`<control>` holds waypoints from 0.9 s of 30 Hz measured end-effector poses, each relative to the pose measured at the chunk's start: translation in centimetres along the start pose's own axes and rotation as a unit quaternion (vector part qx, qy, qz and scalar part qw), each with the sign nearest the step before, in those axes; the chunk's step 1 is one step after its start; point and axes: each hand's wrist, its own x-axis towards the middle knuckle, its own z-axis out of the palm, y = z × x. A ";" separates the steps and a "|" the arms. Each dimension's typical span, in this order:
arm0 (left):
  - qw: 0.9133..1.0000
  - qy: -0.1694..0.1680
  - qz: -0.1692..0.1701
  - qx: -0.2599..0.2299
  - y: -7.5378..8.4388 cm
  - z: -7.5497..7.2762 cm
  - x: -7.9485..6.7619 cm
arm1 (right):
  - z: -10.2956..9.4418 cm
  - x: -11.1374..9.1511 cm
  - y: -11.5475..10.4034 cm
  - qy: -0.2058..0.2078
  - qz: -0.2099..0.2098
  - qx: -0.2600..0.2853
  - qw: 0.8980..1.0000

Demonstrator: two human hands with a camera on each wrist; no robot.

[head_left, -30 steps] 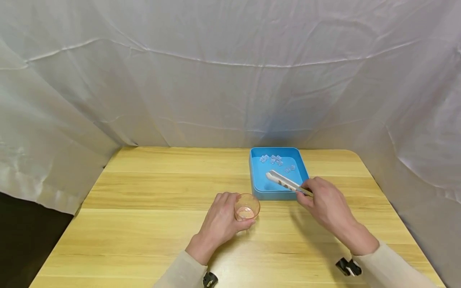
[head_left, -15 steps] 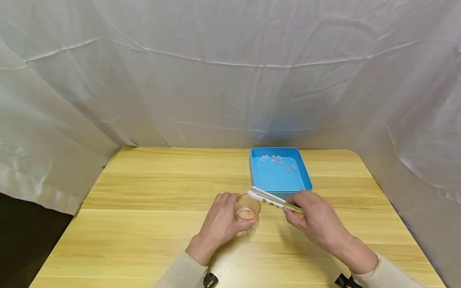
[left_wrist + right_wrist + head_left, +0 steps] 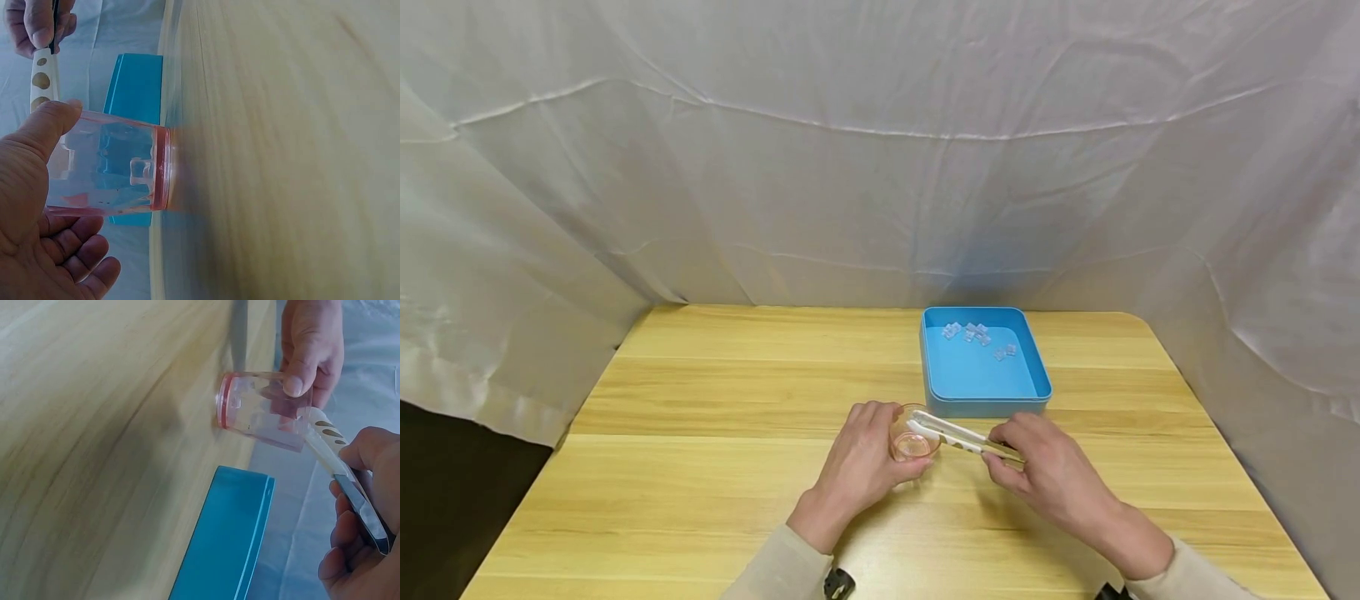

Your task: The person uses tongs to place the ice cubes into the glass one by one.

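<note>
My left hand (image 3: 859,450) grips a see-through pinkish cup (image 3: 119,194) between thumb and fingers, its base standing on the table. A clear ice-cube-like piece (image 3: 141,170) lies near the cup's bottom in the left wrist view. My right hand (image 3: 1051,471) holds tongs (image 3: 961,436) with white, hole-patterned heads. The tongs' tips reach into the cup's mouth; whether they pinch a piece is unclear through the wall. Behind the cup, a blue square box (image 3: 988,408) contains several clear pieces (image 3: 976,333) toward its back.
The wooden table (image 3: 737,483) has light planks. Pale grey fabric (image 3: 880,167) hangs behind it and along both sides. The blue box's front wall stands close behind the tongs and right hand.
My right hand has brought the tongs from over the blue box leftward and nearer, then down into the cup's mouth. The left hand and cup have stayed in place.
</note>
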 end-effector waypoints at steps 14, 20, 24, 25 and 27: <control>1.000 -0.002 -0.005 0.000 0.1 0.0 0.0 | 0.2 -0.2 0.2 0.006 -0.003 0.001 1.000; 1.000 -0.004 -0.007 -0.003 0.1 0.0 0.0 | 0.2 -0.2 0.1 0.006 -0.001 0.004 1.000; 1.000 -0.004 -0.007 -0.002 0.1 0.0 0.0 | 0.2 -0.3 0.1 0.005 0.001 0.003 1.000; 1.000 -0.004 -0.007 -0.002 0.1 0.0 0.0 | 0.2 -0.3 0.1 0.004 0.002 0.002 1.000; 1.000 -0.003 -0.006 -0.002 0.1 0.0 0.0 | 0.2 -0.2 0.1 0.004 0.002 0.001 1.000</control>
